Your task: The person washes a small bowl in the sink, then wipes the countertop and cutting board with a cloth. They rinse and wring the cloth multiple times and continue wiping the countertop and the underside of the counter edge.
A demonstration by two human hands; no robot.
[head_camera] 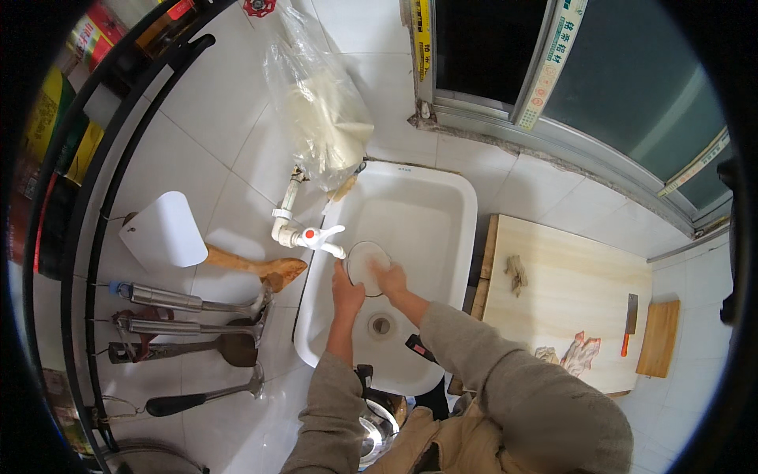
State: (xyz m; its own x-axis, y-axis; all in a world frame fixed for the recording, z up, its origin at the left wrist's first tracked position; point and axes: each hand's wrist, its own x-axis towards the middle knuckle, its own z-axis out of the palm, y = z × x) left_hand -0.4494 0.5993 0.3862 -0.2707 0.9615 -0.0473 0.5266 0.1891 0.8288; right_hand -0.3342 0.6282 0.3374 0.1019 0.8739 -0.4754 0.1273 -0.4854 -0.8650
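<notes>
Under the spout of a white plastic tap [320, 237], a round, pale bowl or dish [362, 274] is held over the white sink [468, 237]. My left hand [347, 291] grips its left rim. My right hand [391, 281] is at its right side, the fingers blurred and reaching over the inside; whether they grip it I cannot tell. The drain [379, 324] shows just below the dish. A black-handled thing [420, 348] lies near the sink's lower right edge, partly behind my right sleeve.
Ladles and turners [237, 349] hang from a black rack [77, 237] on the left. A plastic bag [325, 118] hangs above the tap. To the right, a pale wooden board [568, 284] bears cloths [580, 354] and a red-handled cleaver [631, 320]. A metal pot [379, 429] stands below the sink.
</notes>
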